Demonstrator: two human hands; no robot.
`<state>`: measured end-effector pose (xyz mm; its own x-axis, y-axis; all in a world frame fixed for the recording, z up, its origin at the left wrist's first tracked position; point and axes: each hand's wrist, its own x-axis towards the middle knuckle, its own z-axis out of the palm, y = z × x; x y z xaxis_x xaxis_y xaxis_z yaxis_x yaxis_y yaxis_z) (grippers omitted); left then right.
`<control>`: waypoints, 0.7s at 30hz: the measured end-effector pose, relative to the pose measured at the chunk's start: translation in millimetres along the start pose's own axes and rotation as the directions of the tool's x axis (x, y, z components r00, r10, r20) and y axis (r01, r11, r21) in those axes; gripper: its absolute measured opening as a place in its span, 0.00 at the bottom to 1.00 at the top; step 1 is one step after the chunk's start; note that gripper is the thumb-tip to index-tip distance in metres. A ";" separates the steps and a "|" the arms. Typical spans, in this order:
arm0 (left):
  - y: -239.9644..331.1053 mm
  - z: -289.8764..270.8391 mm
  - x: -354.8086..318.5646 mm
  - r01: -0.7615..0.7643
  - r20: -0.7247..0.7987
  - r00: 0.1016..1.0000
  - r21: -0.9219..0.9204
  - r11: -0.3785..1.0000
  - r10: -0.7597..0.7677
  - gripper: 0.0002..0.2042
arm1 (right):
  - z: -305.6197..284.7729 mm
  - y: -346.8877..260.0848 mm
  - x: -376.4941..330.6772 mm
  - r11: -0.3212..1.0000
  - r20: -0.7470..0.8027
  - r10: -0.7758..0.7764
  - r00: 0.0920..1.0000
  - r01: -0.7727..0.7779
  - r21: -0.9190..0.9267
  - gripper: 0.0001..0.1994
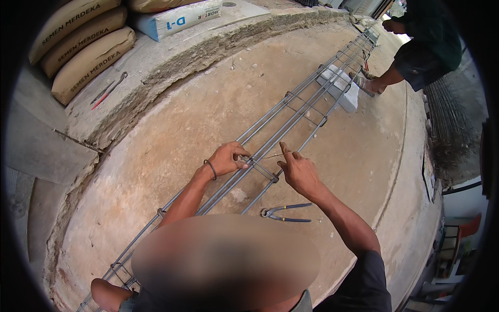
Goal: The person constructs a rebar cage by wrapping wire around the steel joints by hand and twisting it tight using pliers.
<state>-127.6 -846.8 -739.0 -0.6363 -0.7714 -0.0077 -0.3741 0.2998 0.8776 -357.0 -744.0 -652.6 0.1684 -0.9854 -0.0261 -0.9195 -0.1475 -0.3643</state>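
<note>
My dark sleeve [361, 283] loomed nearest, and my left fingers [240, 151] pinched the steel cage [291, 125], its long axis running lower-left to upper-right; right fingers [287, 155], spread, stood just right, at a thin wire [272, 155].

Dusty tan floor [171, 125] spreads around me. A rough concrete ledge [161, 78] runs along my left; daylight [403, 37] shows ahead

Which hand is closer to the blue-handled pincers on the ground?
The right hand, just above the pincers in the picture. The left hand is farther off, up and to their left.
</note>
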 end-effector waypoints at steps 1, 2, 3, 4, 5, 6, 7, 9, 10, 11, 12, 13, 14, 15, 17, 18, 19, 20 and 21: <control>5.9 12.2 -10.7 -0.055 -0.137 0.989 -0.021 0.998 0.052 0.11 | -6.8 -1.3 -4.2 0.960 -0.014 0.154 0.988 -0.153 -0.236 0.13; 4.7 20.9 -14.4 -0.040 -0.213 0.976 -0.004 0.999 0.038 0.10 | -3.5 7.4 -8.3 0.948 -0.038 0.169 0.985 -0.173 -0.266 0.13; 1.4 27.0 -14.3 -0.033 -0.286 0.958 0.002 0.999 0.032 0.09 | 6.5 22.8 -11.4 0.946 -0.044 0.054 0.998 -0.065 -0.319 0.12; -5.5 29.0 -18.5 -0.011 -0.320 0.947 -0.026 1.000 0.002 0.08 | 12.1 30.6 -13.4 0.929 -0.034 -0.070 0.997 0.053 -0.366 0.12; -12.1 29.7 -19.2 0.012 -0.354 0.935 -0.056 0.998 -0.031 0.07 | 8.8 27.7 -18.8 0.943 0.058 -0.193 0.979 0.202 -0.264 0.10; -10.5 30.3 -17.6 0.118 -0.325 0.932 -0.140 0.983 -0.158 0.07 | 8.2 22.1 -27.4 0.932 0.143 -0.315 0.938 0.334 -0.143 0.08; -6.4 27.5 -18.4 0.237 -0.289 0.912 -0.210 0.949 -0.292 0.07 | 14.8 9.1 -37.1 0.931 0.125 -0.354 0.927 0.362 -0.052 0.07; 4.7 30.2 -8.6 0.270 -0.300 0.898 -0.203 0.941 -0.322 0.09 | 16.1 -25.8 -43.0 0.922 0.112 -0.387 0.915 0.385 0.040 0.05; 9.0 34.4 -3.3 0.323 -0.307 0.878 -0.184 0.928 -0.367 0.11 | 17.8 -42.4 -40.8 0.924 0.118 -0.383 0.916 0.380 0.044 0.04; 17.2 45.4 0.2 0.224 -0.434 0.862 -0.134 0.965 -0.261 0.10 | 32.5 -57.4 -34.8 0.912 0.087 -0.410 0.908 0.410 0.014 0.05; 17.3 51.4 1.9 0.211 -0.433 0.866 -0.137 0.968 -0.250 0.10 | 44.3 -69.5 -28.0 0.899 0.055 -0.437 0.898 0.438 -0.016 0.05; 13.7 53.5 1.5 0.194 -0.417 0.863 -0.248 0.949 -0.286 0.09 | 43.6 -78.7 -16.7 0.896 0.050 -0.441 0.896 0.443 -0.021 0.05; 7.3 55.0 -0.6 0.182 -0.404 0.855 -0.353 0.918 -0.325 0.09 | 37.8 -88.4 -1.8 0.922 0.074 -0.381 0.921 0.385 -0.046 0.06; -6.4 51.1 -4.8 0.121 -0.334 0.900 -0.423 0.898 -0.279 0.07 | 28.9 -94.1 6.6 0.946 0.103 -0.307 0.946 0.315 -0.072 0.06; -13.5 64.2 -16.0 -0.005 -0.408 0.894 -0.421 0.907 -0.184 0.06 | 6.1 -94.2 17.6 0.960 0.032 -0.270 0.962 0.272 -0.062 0.07; -7.5 65.2 -19.0 -0.142 -0.487 0.869 -0.402 0.904 -0.080 0.05 | -3.1 -90.2 26.0 0.970 -0.049 -0.238 0.970 0.235 -0.056 0.07; 1.2 73.2 -20.5 -0.185 -0.506 0.856 -0.486 0.854 -0.103 0.02 | -3.4 -82.2 34.3 0.972 -0.048 -0.229 0.972 0.227 -0.054 0.07; 6.9 76.1 -18.3 -0.179 -0.505 0.856 -0.486 0.855 -0.108 0.02 | -0.2 -73.8 44.5 0.973 -0.108 -0.228 0.968 0.230 0.001 0.08; 11.5 79.0 -18.5 -0.164 -0.530 0.847 -0.315 0.935 -0.030 0.02 | -0.1 -71.4 51.0 0.971 -0.158 -0.218 0.963 0.230 0.063 0.08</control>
<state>-173.4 -784.7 -766.7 -0.1700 -0.9603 0.2211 -0.0335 0.2299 0.9726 -282.8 -783.7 -627.9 0.3060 -0.9305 0.2015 -0.8319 -0.3643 -0.4185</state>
